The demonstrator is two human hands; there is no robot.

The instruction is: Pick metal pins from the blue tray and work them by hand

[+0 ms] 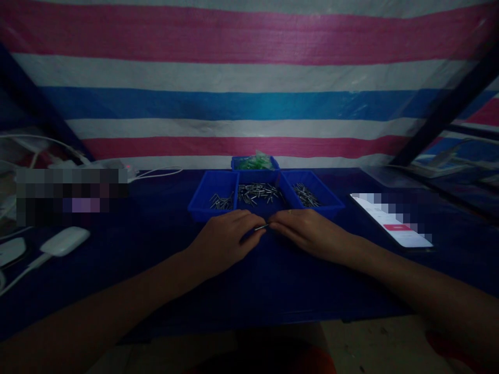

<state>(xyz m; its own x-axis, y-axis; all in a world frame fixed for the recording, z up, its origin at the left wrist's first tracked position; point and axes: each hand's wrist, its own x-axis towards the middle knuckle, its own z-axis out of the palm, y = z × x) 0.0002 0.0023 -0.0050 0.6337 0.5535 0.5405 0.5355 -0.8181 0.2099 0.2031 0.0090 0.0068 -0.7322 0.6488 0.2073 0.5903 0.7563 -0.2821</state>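
A thin metal rod (pixel 261 227) lies between my two hands, just in front of the blue bins. My left hand (pixel 226 235) pinches one end of it between thumb and fingers. At the other end, the closed fingertips of my right hand (pixel 307 229) grip the rod's tip, partly hiding it. Similar slim metal pieces lie in the left blue bin (pixel 198 200) and the right blue bin (pixel 327 195). A loose pile of metal pieces (pixel 257 193) sits in the middle, between these bins.
Behind the pile stands a small blue bin (pixel 234 163) with green plastic packaging (pixel 255 162). A lit phone (pixel 393 223) lies at the right. White chargers with cables, including a rounded white device (pixel 65 241), are at the left. Striped sheeting (pixel 249 104) hangs behind the blue table (pixel 249 291).
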